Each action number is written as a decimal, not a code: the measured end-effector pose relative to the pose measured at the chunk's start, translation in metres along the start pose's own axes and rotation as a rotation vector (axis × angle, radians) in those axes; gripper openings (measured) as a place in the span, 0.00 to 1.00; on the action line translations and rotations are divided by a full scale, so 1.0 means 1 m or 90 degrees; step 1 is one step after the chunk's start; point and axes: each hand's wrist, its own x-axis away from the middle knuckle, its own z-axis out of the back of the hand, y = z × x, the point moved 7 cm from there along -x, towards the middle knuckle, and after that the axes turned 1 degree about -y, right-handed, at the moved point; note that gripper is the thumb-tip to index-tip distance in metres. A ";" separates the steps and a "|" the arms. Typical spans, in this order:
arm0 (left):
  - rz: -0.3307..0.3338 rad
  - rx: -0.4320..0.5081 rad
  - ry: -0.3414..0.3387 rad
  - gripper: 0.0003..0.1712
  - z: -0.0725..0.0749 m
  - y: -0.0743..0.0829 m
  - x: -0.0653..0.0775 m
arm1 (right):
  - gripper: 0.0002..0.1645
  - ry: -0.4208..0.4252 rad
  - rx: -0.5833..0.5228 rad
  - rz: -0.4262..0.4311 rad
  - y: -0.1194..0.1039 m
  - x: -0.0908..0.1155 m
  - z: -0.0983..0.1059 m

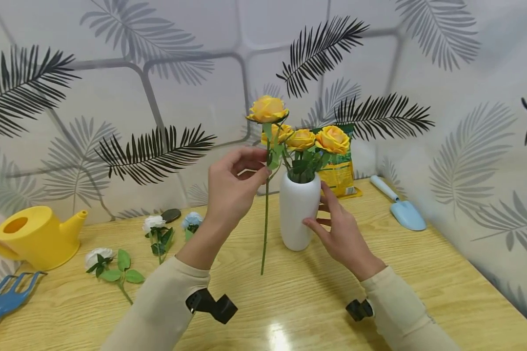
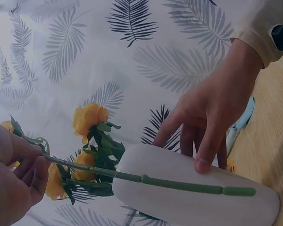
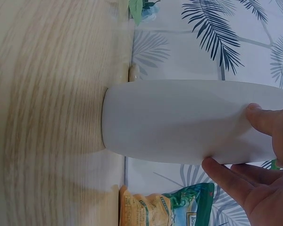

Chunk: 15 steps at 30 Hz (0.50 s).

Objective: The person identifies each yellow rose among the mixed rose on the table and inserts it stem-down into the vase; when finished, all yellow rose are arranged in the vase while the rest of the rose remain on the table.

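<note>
My left hand [image 1: 234,183] pinches the long green stem of a yellow rose [image 1: 268,109] between thumb and fingers. The rose stays upright beside the vase, its bare stem end hanging lower than the hand. In the left wrist view the stem [image 2: 162,182] crosses in front of the vase. A white vase [image 1: 297,214] stands on the table with several yellow roses [image 1: 332,139] in its mouth. My right hand [image 1: 344,234] holds the vase's right side; the right wrist view has the thumb on one face of the vase [image 3: 179,120] and the fingers along another.
A yellow watering can [image 1: 39,239] and blue hand fork [image 1: 10,300] are at the left. White roses [image 1: 100,258] and a blue flower [image 1: 192,220] lie near the left forearm. Behind the vase leans a yellow-green packet [image 1: 337,178]; a light blue trowel [image 1: 407,214] lies right.
</note>
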 end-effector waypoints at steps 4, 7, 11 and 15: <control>-0.043 0.002 -0.006 0.13 -0.013 0.011 -0.012 | 0.56 0.003 -0.002 0.008 0.000 0.000 0.000; -0.075 -0.004 0.003 0.12 -0.022 0.018 -0.023 | 0.55 0.005 -0.002 0.012 -0.001 0.000 0.001; -0.100 -0.002 0.027 0.12 -0.029 0.024 -0.036 | 0.55 0.007 -0.001 0.012 0.000 0.000 0.001; -0.122 0.005 0.058 0.13 -0.031 0.029 -0.046 | 0.56 0.006 -0.004 0.010 0.002 0.000 0.001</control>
